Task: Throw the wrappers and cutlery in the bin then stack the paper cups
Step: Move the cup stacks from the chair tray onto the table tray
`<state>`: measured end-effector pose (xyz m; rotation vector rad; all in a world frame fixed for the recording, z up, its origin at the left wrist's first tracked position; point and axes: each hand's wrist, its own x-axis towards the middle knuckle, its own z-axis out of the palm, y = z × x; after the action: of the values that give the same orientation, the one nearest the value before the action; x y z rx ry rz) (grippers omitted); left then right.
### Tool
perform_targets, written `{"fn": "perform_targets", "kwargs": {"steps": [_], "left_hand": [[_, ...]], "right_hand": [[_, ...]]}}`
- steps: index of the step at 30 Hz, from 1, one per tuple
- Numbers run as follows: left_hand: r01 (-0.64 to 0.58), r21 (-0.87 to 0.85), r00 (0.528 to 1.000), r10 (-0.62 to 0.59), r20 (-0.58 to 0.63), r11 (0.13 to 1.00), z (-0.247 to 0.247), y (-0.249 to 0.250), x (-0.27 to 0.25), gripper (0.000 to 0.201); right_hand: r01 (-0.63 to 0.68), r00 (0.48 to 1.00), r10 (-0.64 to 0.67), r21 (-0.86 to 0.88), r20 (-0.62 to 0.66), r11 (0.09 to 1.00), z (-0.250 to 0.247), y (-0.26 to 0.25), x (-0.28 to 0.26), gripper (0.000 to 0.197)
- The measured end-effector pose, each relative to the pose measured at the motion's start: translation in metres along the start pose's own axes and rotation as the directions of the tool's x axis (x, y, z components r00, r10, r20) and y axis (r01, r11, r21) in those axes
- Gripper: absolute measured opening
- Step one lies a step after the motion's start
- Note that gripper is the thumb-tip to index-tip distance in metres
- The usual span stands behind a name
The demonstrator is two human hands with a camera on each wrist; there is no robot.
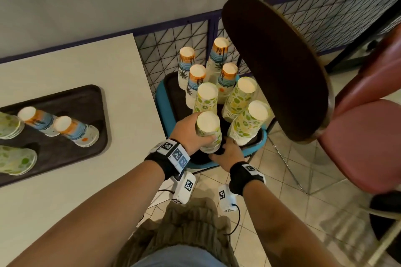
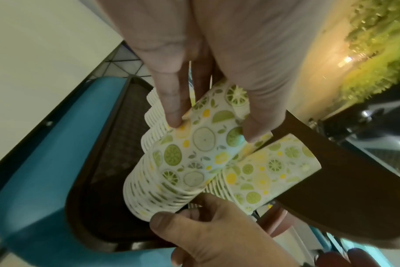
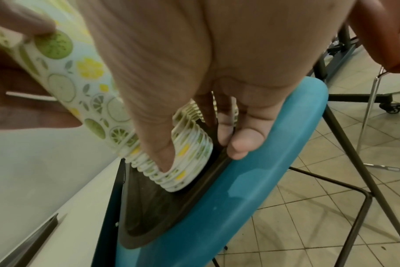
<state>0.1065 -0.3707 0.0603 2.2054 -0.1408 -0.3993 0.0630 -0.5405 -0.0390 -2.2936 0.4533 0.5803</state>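
Lemon-print paper cup stack [image 1: 208, 131], inverted on dark tray [image 1: 171, 84] at 6 o'clock among other stacks, left hand [image 1: 188, 129] wrapped round mid-wall, right hand [image 1: 227, 154] pinching bottom rims; likely light, crushable, best gripped low.

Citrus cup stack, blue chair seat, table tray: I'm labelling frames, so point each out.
citrus cup stack [image 2: 194, 144], left wrist view, printed side wall.
blue chair seat [image 3: 251, 180], right wrist view, its rounded edge.
table tray [image 1: 86, 97], head view, bare far corner.
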Motion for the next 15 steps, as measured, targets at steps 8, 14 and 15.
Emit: {"fn": "perform_targets", "kwargs": {"steps": [8, 14, 15], "left_hand": [[0.062, -0.045, 0.998, -0.063, -0.02, 0.997, -0.012, -0.015, 0.0, 0.073], [0.085, -0.065, 0.996, -0.087, -0.016, 0.994, -0.005, -0.018, 0.001, 0.087], [0.088, -0.072, 0.996, -0.089, -0.019, 0.994, -0.005, -0.019, 0.001, 0.088]], "right_hand": [[0.055, 0.998, -0.056, 0.13, 0.002, 0.99, 0.006, -0.008, 0.012, 0.083], [0.059, 0.998, -0.059, 0.177, -0.008, 0.982, 0.005, -0.007, 0.009, 0.077], [0.056, 0.998, -0.055, 0.188, -0.01, 0.981, 0.004, -0.006, 0.006, 0.077]]}}
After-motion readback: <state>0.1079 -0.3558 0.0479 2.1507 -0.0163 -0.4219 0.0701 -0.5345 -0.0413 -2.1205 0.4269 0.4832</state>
